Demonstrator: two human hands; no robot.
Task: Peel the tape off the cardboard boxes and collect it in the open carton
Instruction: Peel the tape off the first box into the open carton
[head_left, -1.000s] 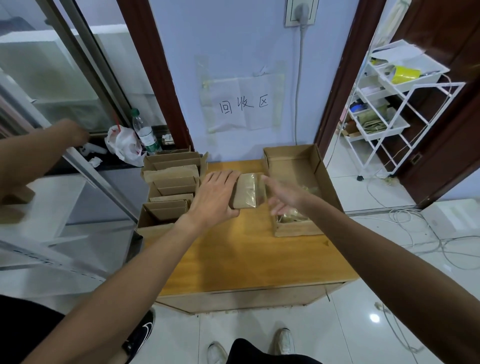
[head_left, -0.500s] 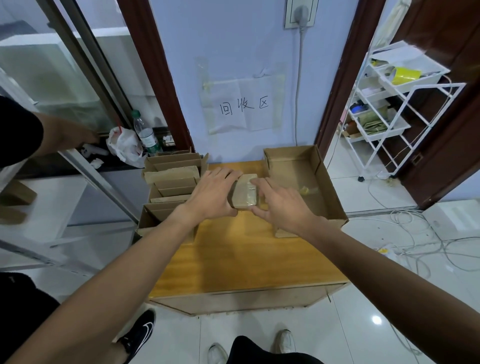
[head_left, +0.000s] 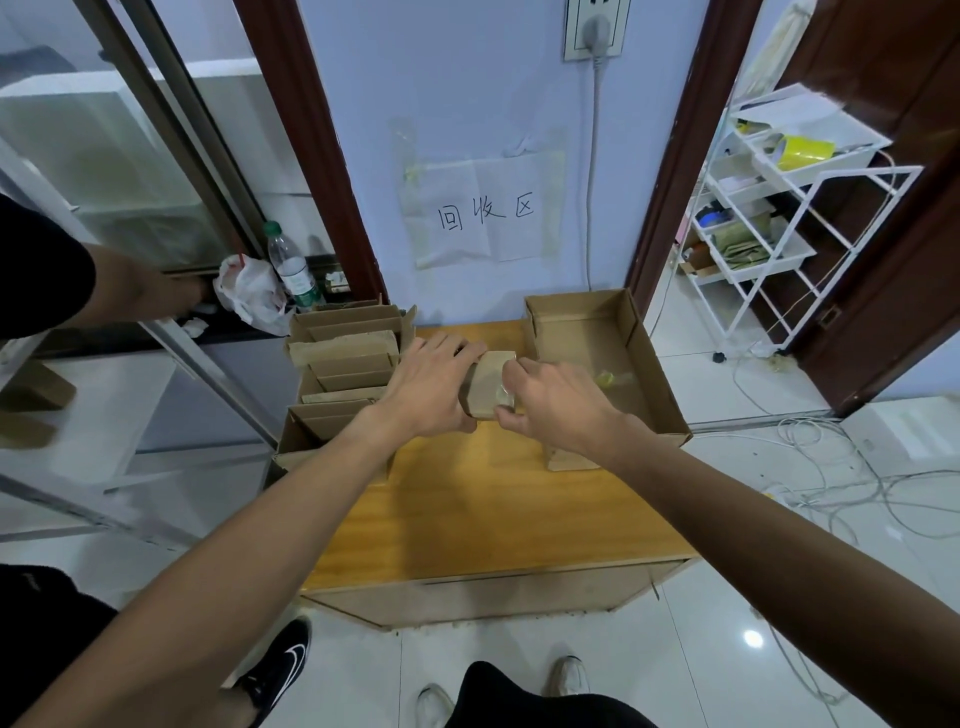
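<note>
A small taped cardboard box (head_left: 488, 379) stands on the wooden table (head_left: 493, 514), between my hands. My left hand (head_left: 428, 387) grips its left side with fingers curled over the top. My right hand (head_left: 553, 402) pinches at the clear tape (head_left: 504, 397) on the box's right face. Right of them lies the open carton (head_left: 654, 374), with a crumpled bit of yellowish tape (head_left: 608, 378) on its floor.
Several stacked cardboard boxes (head_left: 343, 364) fill the table's left side. Another person's arm (head_left: 130, 288) reaches in at far left, near a plastic bottle (head_left: 291, 267) and bag. A white rack (head_left: 779, 218) and loose cables (head_left: 831, 478) are at right.
My right hand came back from the carton to the small box and now pinches the tape on it. The box has tipped up more on its side under my left hand.
</note>
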